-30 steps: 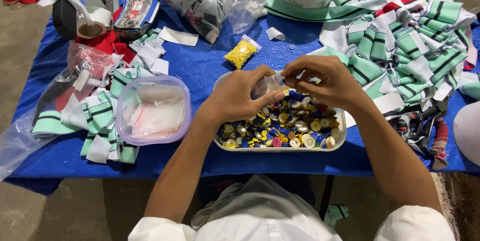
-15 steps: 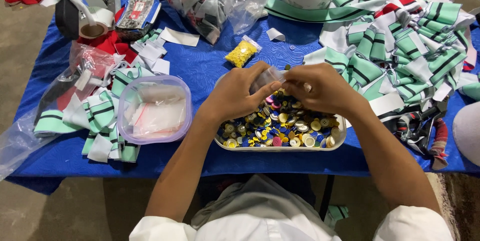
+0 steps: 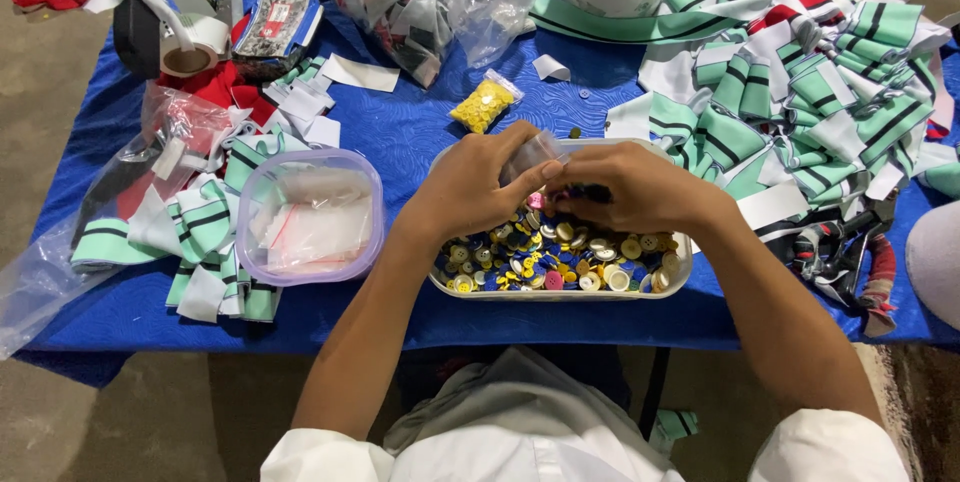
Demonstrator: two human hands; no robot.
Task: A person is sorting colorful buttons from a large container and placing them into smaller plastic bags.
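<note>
Both grips, left hand (image 3: 470, 187) and right hand (image 3: 640, 187), pinched small clear bag (image 3: 532, 154) above button tray (image 3: 560, 287) at counter's (image 3: 420, 127) near edge; yellow packet (image 3: 484, 104) mid-counter.

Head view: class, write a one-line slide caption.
Both hands, left hand and right hand, pinch a small clear bag above a white tray of mixed buttons.

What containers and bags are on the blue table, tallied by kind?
White tray of buttons: 1
Clear lidded tub: 1
Small bag of yellow pieces: 1
Large clear bag of fabric pieces: 1
Small clear bag held in both hands: 1
Total: 5
</note>
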